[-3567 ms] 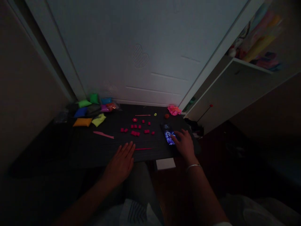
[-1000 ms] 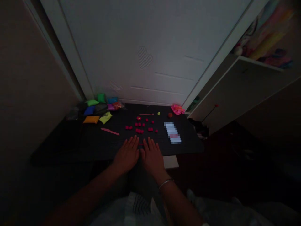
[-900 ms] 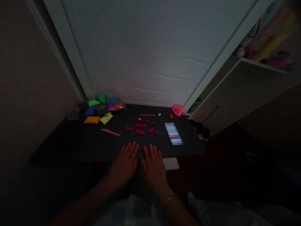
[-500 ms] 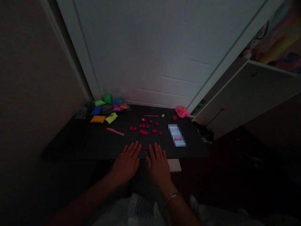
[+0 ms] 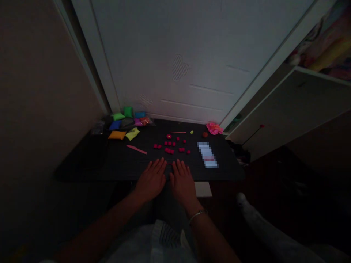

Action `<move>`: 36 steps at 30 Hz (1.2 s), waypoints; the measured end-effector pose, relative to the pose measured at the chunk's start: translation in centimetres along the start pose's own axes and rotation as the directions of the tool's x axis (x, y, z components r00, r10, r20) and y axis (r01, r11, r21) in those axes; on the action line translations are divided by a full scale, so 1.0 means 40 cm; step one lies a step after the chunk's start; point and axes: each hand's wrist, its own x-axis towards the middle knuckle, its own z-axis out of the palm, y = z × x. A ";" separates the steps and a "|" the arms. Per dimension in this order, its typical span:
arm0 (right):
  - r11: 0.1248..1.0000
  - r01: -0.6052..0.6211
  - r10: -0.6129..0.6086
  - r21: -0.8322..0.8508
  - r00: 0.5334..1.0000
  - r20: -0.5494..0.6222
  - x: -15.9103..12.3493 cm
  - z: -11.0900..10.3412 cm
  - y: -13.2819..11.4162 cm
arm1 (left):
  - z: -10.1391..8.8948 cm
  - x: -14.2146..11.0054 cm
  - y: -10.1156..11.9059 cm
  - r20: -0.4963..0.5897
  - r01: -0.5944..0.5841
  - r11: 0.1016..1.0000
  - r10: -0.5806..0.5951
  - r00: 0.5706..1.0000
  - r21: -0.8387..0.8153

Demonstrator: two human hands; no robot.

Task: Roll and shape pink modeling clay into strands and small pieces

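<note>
My left hand [image 5: 152, 178] lies flat, fingers stretched forward, at the front of the dark table [image 5: 115, 170]. Beside it, my right hand [image 5: 182, 181] is also flat, with a bracelet on the wrist. Both sets of fingertips press on a thin red strand of clay [image 5: 169, 164], which shows only in the gap between them; the rest is hidden under the fingers. Just beyond the hands sit several small red clay pieces [image 5: 169, 151], some joined in clusters. One red piece [image 5: 169, 136] at the back has a pale centre.
Left of the pieces lies a pink plastic knife [image 5: 136, 149]. Coloured clay packets [image 5: 117, 135] are heaped at the back left. A thin pink stick [image 5: 177, 132] lies at the back. A blurred-out white rectangle [image 5: 207, 155] and a pink ruffled object [image 5: 214, 128] are on the right.
Both hands have slid forward over the strand, and less of it shows between them. The view has shifted slightly. A pale-clad leg or foot shows farther out at lower right.
</note>
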 end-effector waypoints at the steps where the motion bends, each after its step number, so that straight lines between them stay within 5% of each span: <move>1: 1.000 -0.001 0.001 -0.003 1.000 0.002 0.003 0.000 0.002 | -0.002 0.000 -0.002 -0.002 -0.004 1.000 0.004 1.000 -0.003; 10: 1.000 -0.025 0.025 -0.009 1.000 -0.015 -0.012 -0.006 0.000 | -0.016 -0.004 -0.005 -0.001 -0.008 1.000 0.008 1.000 -0.022; 18: 0.998 -0.061 0.061 0.011 0.995 -0.080 0.028 -0.040 0.034 | -0.015 0.028 -0.064 -0.049 -0.019 0.999 0.017 0.999 -0.038; 27: 0.994 -0.071 0.071 0.089 0.997 0.000 0.088 -0.022 0.034 | -0.005 0.099 -0.053 -0.001 0.030 0.981 -0.031 1.000 -0.194; 36: 0.996 -0.020 0.018 0.083 1.000 0.018 0.093 -0.017 0.023 | -0.007 0.098 -0.051 -0.016 0.027 0.975 -0.031 0.999 -0.221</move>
